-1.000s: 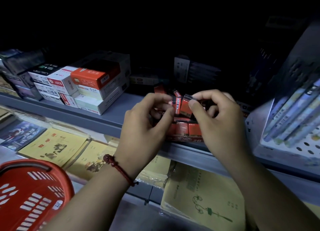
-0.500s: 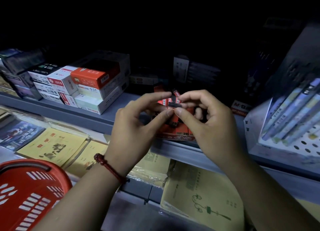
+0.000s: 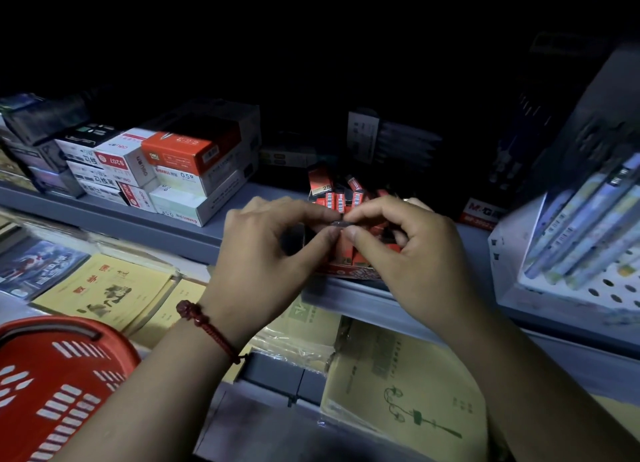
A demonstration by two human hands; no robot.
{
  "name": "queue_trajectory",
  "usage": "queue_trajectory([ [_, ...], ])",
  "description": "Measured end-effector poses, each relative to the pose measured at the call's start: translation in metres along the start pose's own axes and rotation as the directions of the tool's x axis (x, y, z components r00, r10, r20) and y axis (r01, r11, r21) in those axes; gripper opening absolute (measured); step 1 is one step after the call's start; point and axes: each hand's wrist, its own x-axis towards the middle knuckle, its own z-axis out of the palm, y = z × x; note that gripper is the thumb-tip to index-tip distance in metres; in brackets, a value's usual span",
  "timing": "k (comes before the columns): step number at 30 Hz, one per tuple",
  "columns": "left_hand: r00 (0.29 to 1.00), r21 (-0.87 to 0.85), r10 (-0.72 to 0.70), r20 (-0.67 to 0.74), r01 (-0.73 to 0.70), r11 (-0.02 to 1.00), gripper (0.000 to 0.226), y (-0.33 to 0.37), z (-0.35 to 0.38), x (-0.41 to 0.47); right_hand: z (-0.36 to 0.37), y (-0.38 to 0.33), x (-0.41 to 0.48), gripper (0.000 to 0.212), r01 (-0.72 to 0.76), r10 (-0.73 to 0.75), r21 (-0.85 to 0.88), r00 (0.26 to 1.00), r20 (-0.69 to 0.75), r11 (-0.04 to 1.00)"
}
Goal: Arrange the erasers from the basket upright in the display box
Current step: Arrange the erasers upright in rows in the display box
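A red display box (image 3: 349,271) sits on the grey shelf (image 3: 194,231), holding several red-sleeved erasers (image 3: 341,202), some upright at the back. Just above the box, my left hand (image 3: 263,260) and my right hand (image 3: 412,257) meet. Both pinch one small dark eraser (image 3: 341,223) between thumb and forefinger, seen edge-on. The box's near rows are mostly hidden behind my fingers. The red basket (image 3: 52,385) stands at the lower left; its contents are out of sight.
Stacked white and orange stationery boxes (image 3: 173,170) sit on the shelf to the left. A white perforated pen rack (image 3: 575,253) stands at the right. Yellow exercise books (image 3: 104,292) lie on the lower shelf. The back of the shelf is dark.
Both hands lifted slightly and came together above the box. The eraser, first showing its red face in my right hand, now lies edge-on between both hands' fingertips.
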Motion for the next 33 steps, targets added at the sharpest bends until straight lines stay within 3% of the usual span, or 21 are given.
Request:
queue_trajectory([
  [5,0.997,0.080,0.041,0.066,-0.046,0.996,0.026,0.000,-0.002,0.002,0.001,-0.001,0.002,0.010,0.104,-0.099,-0.133,0.994,0.046,0.986],
  [13,0.993,0.129,0.066,0.095,-0.079,0.989,0.034,-0.002,-0.002,0.000,0.003,0.002,0.001,0.009,0.103,-0.091,-0.228,0.994,0.062,0.968],
  [20,0.995,0.030,0.038,0.088,-0.041,0.999,0.032,-0.004,0.003,0.000,0.002,0.002,0.002,0.012,0.082,-0.071,-0.171,0.995,0.068,0.982],
  [25,0.996,-0.024,-0.027,0.082,0.029,0.999,0.022,-0.005,0.008,0.000,0.001,-0.005,0.005,0.004,0.075,-0.094,-0.212,0.992,-0.081,0.974],
  [29,0.997,-0.043,-0.038,0.074,0.042,0.998,0.015,-0.002,0.009,0.001,0.006,-0.010,0.018,0.022,-0.030,-0.018,-0.313,0.989,-0.147,0.949],
  [33,0.999,-0.030,-0.014,0.039,0.016,0.999,0.014,0.002,0.012,0.000,0.009,-0.011,0.020,0.024,-0.045,-0.022,-0.371,0.985,-0.173,0.928],
])
